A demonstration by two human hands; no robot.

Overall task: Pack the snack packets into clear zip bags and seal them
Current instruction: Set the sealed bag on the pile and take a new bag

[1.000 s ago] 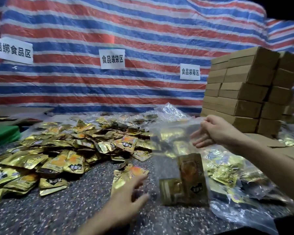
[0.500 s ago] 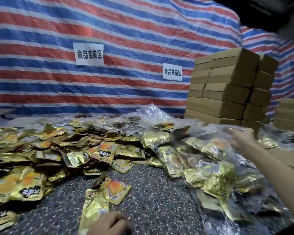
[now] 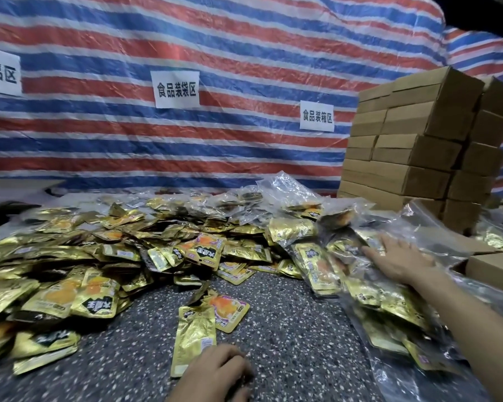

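Against left hand (image 3: 215, 372), gold snack packet (image 3: 193, 335), flat

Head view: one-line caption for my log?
Right hand flat on filled zip bags; left hand, fingers curled, at a loose gold packet on the speckled table.

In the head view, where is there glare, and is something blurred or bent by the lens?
Head view: glare on the gold snack packets and clear zip bags; slight blur around the right hand; the wide-angle lens makes the cardboard boxes lean; top right corner is dark.
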